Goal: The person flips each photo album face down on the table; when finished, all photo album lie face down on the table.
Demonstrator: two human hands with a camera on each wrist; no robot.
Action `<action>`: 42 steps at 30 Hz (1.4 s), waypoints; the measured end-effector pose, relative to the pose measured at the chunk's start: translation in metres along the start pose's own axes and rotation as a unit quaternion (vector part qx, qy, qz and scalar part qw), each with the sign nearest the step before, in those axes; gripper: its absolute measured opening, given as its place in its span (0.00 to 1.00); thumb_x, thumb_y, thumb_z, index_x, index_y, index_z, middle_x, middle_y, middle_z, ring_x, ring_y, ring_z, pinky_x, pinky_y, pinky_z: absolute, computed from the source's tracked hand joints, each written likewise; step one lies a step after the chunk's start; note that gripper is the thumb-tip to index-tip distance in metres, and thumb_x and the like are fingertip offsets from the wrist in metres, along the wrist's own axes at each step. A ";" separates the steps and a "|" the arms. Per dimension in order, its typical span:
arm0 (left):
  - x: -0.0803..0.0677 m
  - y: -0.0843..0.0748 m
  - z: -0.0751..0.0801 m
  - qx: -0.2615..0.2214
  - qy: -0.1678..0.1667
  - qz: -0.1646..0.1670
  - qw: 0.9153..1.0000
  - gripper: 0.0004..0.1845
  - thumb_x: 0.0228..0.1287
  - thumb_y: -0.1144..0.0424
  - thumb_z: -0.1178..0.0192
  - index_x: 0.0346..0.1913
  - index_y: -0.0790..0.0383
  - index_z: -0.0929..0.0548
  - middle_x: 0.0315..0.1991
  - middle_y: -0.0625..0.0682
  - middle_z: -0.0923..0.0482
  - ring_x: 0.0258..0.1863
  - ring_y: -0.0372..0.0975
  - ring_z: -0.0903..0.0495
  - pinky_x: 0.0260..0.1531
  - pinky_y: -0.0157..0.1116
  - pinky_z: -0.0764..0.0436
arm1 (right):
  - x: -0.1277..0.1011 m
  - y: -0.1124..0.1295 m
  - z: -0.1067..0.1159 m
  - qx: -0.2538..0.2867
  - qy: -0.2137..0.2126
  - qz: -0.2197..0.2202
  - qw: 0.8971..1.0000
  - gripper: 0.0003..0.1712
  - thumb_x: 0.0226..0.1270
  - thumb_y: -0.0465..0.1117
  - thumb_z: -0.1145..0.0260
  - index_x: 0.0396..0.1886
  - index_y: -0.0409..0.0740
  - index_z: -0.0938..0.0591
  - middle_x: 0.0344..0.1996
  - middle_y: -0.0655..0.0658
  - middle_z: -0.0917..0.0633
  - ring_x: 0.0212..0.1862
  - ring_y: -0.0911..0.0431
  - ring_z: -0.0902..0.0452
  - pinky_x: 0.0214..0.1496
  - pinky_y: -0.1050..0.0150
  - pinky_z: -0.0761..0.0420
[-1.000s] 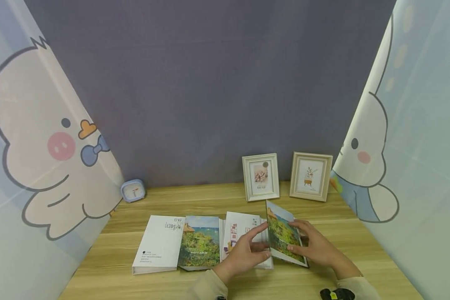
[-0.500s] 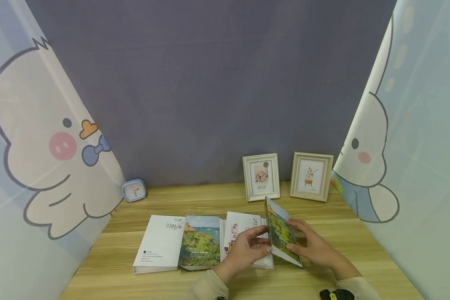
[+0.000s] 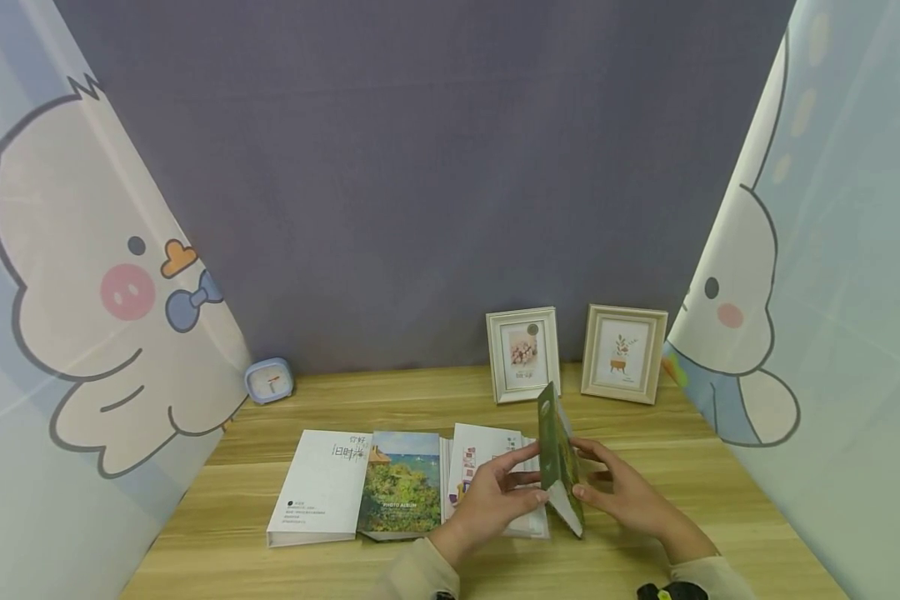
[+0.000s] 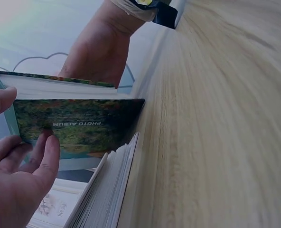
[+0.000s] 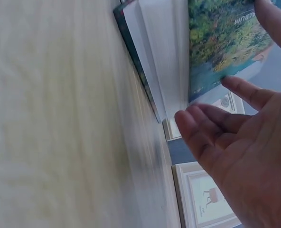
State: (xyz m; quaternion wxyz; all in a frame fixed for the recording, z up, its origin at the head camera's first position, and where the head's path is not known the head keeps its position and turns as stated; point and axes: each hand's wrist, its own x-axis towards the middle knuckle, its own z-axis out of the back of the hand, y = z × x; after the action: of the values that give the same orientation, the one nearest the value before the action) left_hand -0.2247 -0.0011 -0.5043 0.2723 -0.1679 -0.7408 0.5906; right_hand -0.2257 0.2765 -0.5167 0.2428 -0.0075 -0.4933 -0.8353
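Note:
A photo album (image 3: pixel 558 454) with a green landscape cover stands nearly upright on its edge on the wooden table (image 3: pixel 720 508), between my hands. My left hand (image 3: pixel 528 477) touches its front cover with fairly straight fingers; in the left wrist view the fingertips (image 4: pixel 48 147) lie on the cover (image 4: pixel 83 124) marked PHOTO ALBUM. My right hand (image 3: pixel 587 475) holds the album from the other side, fingers at the back and thumb (image 5: pixel 273 21) over the picture cover (image 5: pixel 216 45). Its white page edges (image 5: pixel 159 52) show.
Flat to the left lie a white album (image 3: pixel 318 487), a second landscape album (image 3: pixel 403 483) and a white album with small pictures (image 3: pixel 480 454). Two framed pictures (image 3: pixel 522 354) (image 3: pixel 622 352) stand at the back. A small blue clock (image 3: pixel 267 381) sits far left. Printed curtains flank the table.
The album has tipped up from a slant to almost upright, its cover now turned edge-on to the head view. Both hands have stayed at its sides.

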 end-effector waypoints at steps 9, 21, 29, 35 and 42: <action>0.003 0.000 -0.003 -0.007 0.012 0.001 1.000 0.32 0.72 0.69 0.32 0.76 0.58 0.28 0.72 0.55 0.26 0.66 0.50 0.21 0.57 0.40 0.16 | -0.001 0.004 0.003 0.012 -0.010 0.018 1.000 0.38 0.74 0.33 0.31 0.79 0.44 0.34 0.66 0.31 0.25 0.61 0.32 0.24 0.51 0.56 0.14; 0.007 0.003 -0.013 -0.025 0.025 0.001 0.999 0.32 0.73 0.73 0.35 0.77 0.61 0.30 0.76 0.59 0.33 0.67 0.55 0.23 0.57 0.41 0.16 | -0.003 0.007 0.008 0.093 -0.014 0.015 0.995 0.32 0.79 0.32 0.38 0.79 0.40 0.34 0.71 0.29 0.32 0.60 0.53 0.22 0.46 0.50 0.10; 0.014 0.010 -0.017 0.047 0.034 -0.016 0.998 0.32 0.74 0.70 0.36 0.78 0.56 0.30 0.72 0.60 0.28 0.65 0.51 0.21 0.58 0.37 0.18 | -0.009 0.010 0.017 0.126 -0.024 0.026 0.991 0.30 0.84 0.32 0.45 0.78 0.27 0.40 0.63 0.44 0.23 0.52 0.55 0.17 0.38 0.46 0.10; 0.016 0.014 -0.020 0.056 0.042 -0.004 0.998 0.34 0.74 0.68 0.35 0.78 0.50 0.31 0.74 0.57 0.30 0.67 0.54 0.23 0.60 0.36 0.19 | -0.010 0.012 0.024 0.153 -0.020 0.049 0.987 0.30 0.84 0.29 0.51 0.80 0.29 0.43 0.67 0.60 0.26 0.51 0.54 0.15 0.35 0.44 0.11; 0.017 0.016 -0.024 0.068 0.052 -0.010 0.996 0.34 0.73 0.70 0.34 0.78 0.51 0.32 0.75 0.55 0.31 0.67 0.55 0.23 0.59 0.34 0.20 | -0.011 0.016 0.031 0.145 -0.035 0.063 0.987 0.33 0.83 0.28 0.51 0.83 0.35 0.44 0.70 0.58 0.27 0.54 0.56 0.17 0.34 0.47 0.11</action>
State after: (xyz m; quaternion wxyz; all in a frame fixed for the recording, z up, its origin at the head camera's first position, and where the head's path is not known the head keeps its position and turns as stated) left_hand -0.2246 0.0316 -0.5127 0.3267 -0.1722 -0.6853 0.6277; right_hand -0.2160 0.3002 -0.4906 0.2763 -0.0324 -0.6161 -0.7369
